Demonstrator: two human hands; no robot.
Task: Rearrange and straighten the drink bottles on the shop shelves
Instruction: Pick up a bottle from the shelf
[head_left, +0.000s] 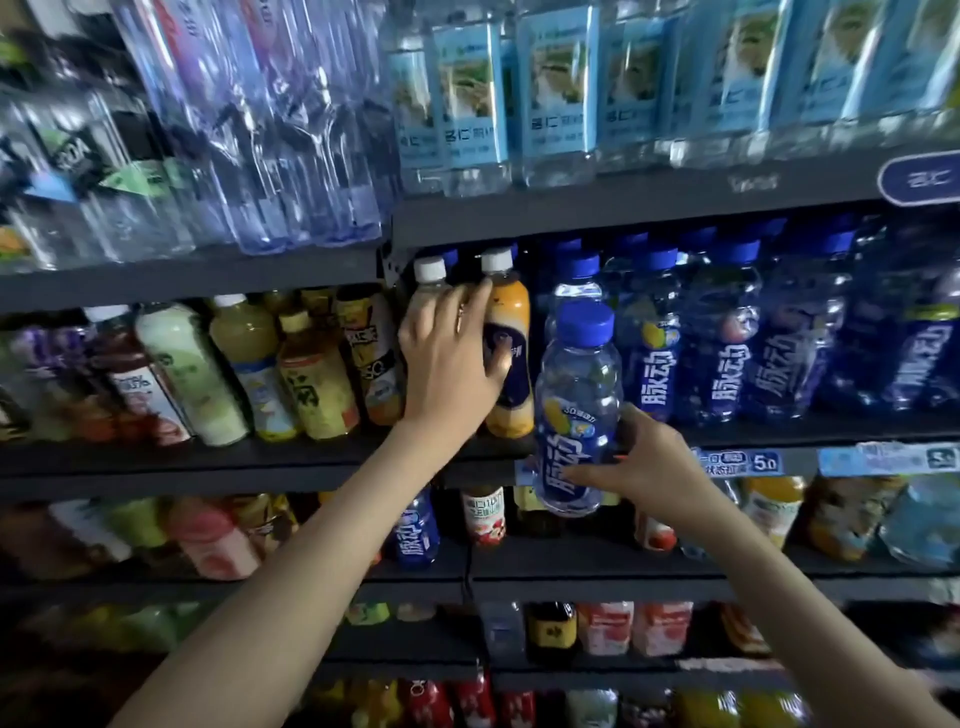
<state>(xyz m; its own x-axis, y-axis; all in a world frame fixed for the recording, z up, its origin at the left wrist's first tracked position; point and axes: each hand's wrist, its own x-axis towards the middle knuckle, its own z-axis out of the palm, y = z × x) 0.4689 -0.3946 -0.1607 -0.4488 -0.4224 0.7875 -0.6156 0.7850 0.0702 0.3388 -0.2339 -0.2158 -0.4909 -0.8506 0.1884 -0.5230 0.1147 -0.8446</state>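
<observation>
bare forearms (311, 545) (ring (460, 312), left hand (452, 358))

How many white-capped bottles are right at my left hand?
2: a pale plastic bottle with a white cap behind the left hand, and an orange plastic bottle with a white cap immediately right of it. Others may be hidden behind.

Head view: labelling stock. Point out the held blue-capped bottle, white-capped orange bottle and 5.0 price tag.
blue-capped bottle (579, 374), head view, clear upper body
white-capped orange bottle (519, 338), head view, dark label
5.0 price tag (737, 462), head view, its middle
</observation>
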